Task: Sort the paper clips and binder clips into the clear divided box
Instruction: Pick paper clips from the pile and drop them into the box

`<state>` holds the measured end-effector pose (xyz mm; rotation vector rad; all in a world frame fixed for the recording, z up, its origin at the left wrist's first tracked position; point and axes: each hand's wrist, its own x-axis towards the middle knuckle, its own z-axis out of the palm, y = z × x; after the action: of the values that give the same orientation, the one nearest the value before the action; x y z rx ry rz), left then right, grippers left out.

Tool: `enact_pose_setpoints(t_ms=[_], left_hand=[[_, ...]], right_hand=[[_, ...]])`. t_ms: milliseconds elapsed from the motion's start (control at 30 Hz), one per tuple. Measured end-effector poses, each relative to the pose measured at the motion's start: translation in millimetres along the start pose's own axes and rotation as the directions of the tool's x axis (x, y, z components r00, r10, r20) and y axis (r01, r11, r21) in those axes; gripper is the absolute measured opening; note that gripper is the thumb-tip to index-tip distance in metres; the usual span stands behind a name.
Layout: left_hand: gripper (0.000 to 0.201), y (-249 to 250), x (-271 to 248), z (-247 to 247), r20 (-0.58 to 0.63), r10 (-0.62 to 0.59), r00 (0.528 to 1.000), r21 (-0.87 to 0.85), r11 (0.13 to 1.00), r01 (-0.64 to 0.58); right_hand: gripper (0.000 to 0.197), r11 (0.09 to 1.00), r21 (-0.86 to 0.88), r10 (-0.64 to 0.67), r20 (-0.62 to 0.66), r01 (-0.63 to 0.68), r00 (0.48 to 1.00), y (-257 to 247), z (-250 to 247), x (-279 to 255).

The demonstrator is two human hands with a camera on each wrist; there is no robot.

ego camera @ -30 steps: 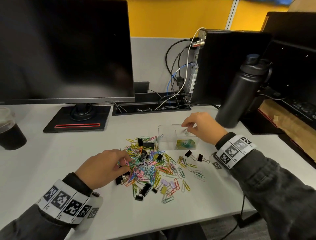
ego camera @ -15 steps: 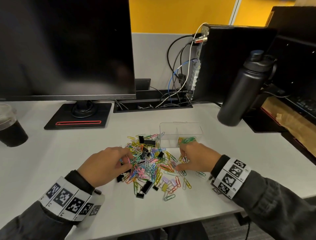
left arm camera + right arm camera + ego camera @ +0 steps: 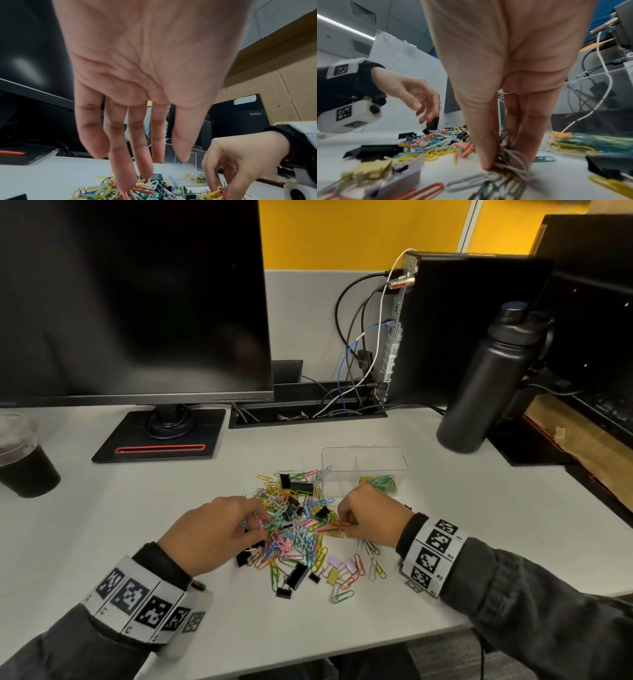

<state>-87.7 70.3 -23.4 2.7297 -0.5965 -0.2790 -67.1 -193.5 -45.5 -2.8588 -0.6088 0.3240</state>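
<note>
On the desk [image 3: 137,525] | right hand [image 3: 371,517] pinches paper clips [image 3: 510,162] | left hand [image 3: 212,534] loose-fingered over pile [image 3: 294,525]

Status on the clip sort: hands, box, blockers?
Right hand pinching a bunch of paper clips; left hand open, fingertips on the pile. Box: clips in right compartment only. Nothing blocking.

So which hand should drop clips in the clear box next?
Probably the right hand. It already pinches a bunch of paper clips and sits just in front of the clear divided box. The left hand is farther away, fingers resting on the pile.
</note>
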Motion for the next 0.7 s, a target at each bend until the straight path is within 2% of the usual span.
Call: enact_pose_setpoints(t_ms=[167,300,400,467,533,633,700], left_hand=[[0.015,-0.9,0.3,-1.7,-0.011,0.005,1.0,-0.004,1.0,-0.005],[0.016,-2.1,0.4,-2.3,-0.011,0.004,1.0,-0.008,1.0,-0.004],[0.016,-2.7,0.5,-1.6,-0.006,0.003,1.0,-0.008,1.0,-0.003],[0.016,-2.4,0.7,-1.2,-0.003,0.001,1.0,-0.004,1.0,-0.001],[0.016,-2.1,0.8,-1.5,-0.005,0.003,1.0,0.0,1.0,-0.003],[0.016,-1.3,0.3,-1.6,-0.011,0.008,1.0,0.0,1.0,-0.008],[0.016,-0.2,0.4,-0.4,-0.02,0.01,1.0,0.003,1.0,-0.01]], right_hand=[[0.014,0.996,0.083,0.02,0.015,-0.022,1.0,15.3,-9.2,-0.7],[0.015,0.979,0.202,0.038,-0.037,-0.029,0.999,26.2,-34.9,-5.0],[0.01,0.978,0.211,0.032,-0.183,0.007,0.983,38.4,-66.8,-2.4],[0.011,0.983,0.185,0.044,-0.323,0.017,0.945,47.2,-84.0,0.9],[0.012,0.989,0.145,0.053,-0.404,0.006,0.913,55.3,-89.6,6.0],[0.016,0.998,0.056,0.018,-0.32,0.0,0.947,61.3,-77.9,10.3],[0.022,0.998,0.066,0.01,-0.289,0.009,0.957,64.9,-68.1,8.4]])
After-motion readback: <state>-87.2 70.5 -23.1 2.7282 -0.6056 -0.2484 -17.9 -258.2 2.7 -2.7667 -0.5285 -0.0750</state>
